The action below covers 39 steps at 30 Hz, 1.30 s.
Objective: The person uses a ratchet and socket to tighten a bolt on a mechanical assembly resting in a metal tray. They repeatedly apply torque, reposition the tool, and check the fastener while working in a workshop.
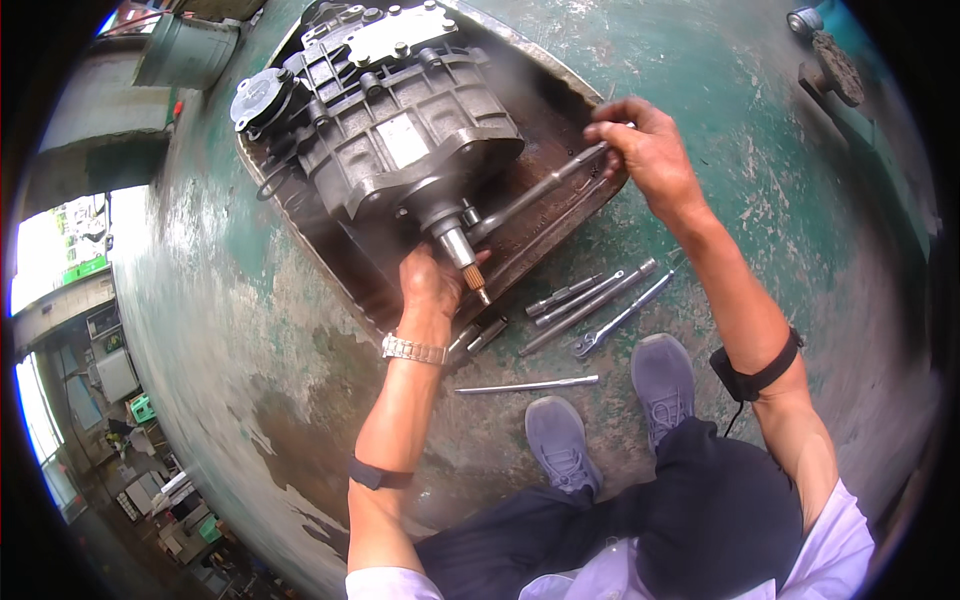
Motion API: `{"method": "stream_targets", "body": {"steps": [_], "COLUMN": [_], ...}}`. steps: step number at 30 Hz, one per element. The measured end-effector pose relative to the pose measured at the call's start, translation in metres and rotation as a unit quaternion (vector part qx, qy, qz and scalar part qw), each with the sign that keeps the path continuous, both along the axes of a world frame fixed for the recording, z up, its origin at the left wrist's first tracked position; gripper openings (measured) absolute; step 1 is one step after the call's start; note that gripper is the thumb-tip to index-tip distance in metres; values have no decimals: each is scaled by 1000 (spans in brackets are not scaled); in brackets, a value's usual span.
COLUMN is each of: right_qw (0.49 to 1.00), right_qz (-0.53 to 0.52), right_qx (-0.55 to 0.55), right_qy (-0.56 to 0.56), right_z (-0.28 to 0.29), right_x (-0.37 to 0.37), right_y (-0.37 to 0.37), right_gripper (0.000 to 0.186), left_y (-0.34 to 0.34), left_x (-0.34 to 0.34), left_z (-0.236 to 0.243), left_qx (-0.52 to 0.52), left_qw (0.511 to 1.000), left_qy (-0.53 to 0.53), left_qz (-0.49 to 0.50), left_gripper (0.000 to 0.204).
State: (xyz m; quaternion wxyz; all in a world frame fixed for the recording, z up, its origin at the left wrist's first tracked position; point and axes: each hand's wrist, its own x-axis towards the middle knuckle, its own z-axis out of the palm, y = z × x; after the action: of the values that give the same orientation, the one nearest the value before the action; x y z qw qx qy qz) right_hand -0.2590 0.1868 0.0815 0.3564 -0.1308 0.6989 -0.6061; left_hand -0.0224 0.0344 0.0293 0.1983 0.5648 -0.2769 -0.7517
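Observation:
A grey metal gearbox (395,125) lies in a rusty metal tray (560,215) on the green floor. Its splined shaft (465,255) points toward me. My left hand (430,280) grips around the base of that shaft, a metal watch on the wrist. My right hand (648,148) holds the far end of a long steel wrench handle (545,190). The handle's other end sits on a fitting next to the shaft.
Several loose steel tools (590,305) lie on the floor beside the tray, and a thin rod (525,385) lies near my grey shoes (610,405). A round metal part (835,65) sits at the far right. A grey bucket (190,50) stands far left.

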Motion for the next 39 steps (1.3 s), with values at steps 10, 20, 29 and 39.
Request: {"method": "stream_targets", "body": {"steps": [10, 20, 29, 39], "right_qw": [955, 971, 986, 885], "right_qz": [102, 88, 24, 184], "right_qx": [-207, -111, -77, -228], "right_qy": [187, 193, 149, 361], "right_z": [39, 11, 17, 48], "right_x": [45, 12, 19, 55], "right_y": [-21, -11, -6, -48], "right_gripper": [20, 21, 17, 20], "left_y": [4, -1, -5, -4], "left_x": [-3, 1, 6, 5], "left_z": [1, 0, -6, -14], "left_qx": [-61, -20, -23, -215], "left_qw": [994, 999, 999, 969], "left_qy": [35, 32, 36, -46], "left_qz": [-85, 10, 7, -114], "left_gripper": [39, 51, 39, 44]}}
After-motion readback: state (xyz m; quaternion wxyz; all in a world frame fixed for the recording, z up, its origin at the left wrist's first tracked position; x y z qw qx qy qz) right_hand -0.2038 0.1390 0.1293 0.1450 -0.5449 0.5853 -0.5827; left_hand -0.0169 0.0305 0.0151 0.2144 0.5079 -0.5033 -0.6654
